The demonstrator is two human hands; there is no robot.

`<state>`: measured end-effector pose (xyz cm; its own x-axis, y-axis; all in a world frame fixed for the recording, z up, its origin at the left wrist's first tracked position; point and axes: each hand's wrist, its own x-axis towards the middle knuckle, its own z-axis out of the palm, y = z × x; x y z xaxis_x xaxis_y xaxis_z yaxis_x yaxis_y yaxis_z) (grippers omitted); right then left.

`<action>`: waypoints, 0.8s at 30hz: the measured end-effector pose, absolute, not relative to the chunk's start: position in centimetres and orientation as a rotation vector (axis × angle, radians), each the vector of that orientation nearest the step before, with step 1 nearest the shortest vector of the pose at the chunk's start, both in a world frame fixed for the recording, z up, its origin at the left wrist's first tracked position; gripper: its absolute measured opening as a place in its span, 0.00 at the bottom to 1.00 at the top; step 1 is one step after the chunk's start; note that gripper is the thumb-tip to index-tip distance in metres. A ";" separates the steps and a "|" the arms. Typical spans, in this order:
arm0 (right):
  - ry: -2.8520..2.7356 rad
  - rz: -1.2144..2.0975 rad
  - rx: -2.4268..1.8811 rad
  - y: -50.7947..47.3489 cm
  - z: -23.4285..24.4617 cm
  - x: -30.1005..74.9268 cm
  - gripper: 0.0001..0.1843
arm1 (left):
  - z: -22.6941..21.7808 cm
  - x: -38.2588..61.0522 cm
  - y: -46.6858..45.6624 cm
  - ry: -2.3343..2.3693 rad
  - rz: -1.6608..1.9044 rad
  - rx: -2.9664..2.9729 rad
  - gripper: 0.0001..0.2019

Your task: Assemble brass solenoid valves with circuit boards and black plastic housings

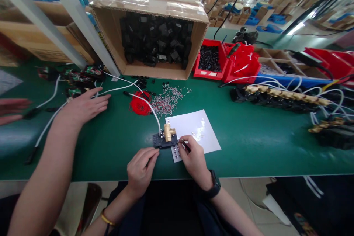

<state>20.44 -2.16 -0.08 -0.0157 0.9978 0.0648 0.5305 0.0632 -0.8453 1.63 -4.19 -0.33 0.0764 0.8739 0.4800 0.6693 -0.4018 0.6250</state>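
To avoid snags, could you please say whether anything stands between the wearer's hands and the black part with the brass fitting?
Nothing visible does: the left hand is by the near edge of the black part; the right hand holds a dark tool at its right end.

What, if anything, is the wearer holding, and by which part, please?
The right hand pinches a slim dark tool, seemingly near its end facing the black unit; for the left hand, it cannot be told.

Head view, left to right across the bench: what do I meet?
Blurred hand at left edge, co-worker's hand, person's left hand, black unit with brass fitting, person's right hand, row of brass-topped units.
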 end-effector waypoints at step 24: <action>-2.019 0.918 -1.443 0.4 0.4 19.8 0.36 | -0.5 2.5 -3.5 1.757 1.136 1.932 0.06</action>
